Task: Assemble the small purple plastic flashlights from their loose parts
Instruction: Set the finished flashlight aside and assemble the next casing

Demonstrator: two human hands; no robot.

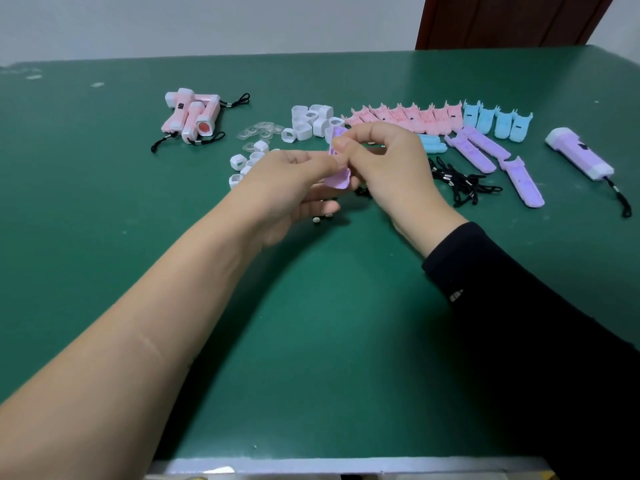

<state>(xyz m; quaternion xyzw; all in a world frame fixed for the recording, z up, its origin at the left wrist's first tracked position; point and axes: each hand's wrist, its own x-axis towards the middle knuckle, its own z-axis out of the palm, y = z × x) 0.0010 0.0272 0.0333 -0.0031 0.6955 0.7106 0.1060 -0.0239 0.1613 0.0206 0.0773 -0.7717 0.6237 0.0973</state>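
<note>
A person's left hand (pixel 287 181) and right hand (pixel 391 164) meet above a green counter (pixel 311 323), both pinching one purple flashlight shell half (pixel 338 180), held clear of the surface and standing nearly on end. The left fingers (pixel 323 164) close narrowly on its middle. The right fingers (pixel 348 143) curl round its upper part, so most of the piece is hidden. The left forearm is bare; the right arm wears a black sleeve (pixel 519 289).

Parts lie sorted across the far half of the counter. To the right, three loose purple shell halves (pixel 485 150) lie near a tangle of black lanyards (pixel 464 183). A finished purple flashlight (pixel 576 152) with white ends and its own black cord lies well apart, toward the right edge. Behind the hands runs a row of pink shell halves (pixel 405 117), continued by blue shell halves (pixel 498 121); more blue pieces (pixel 431 143) show just past the right hand.

White square collars (pixel 311 124) are heaped behind the left hand, with clear lenses (pixel 259 131) scattered beside them. Farther left sits a pile of finished pink flashlights (pixel 192 114) with black cords. A few tiny white bits (pixel 317 220) lie on the counter under the left hand; what they are cannot be made out. A brown door (pixel 502 19) stands behind the counter's far right corner.
</note>
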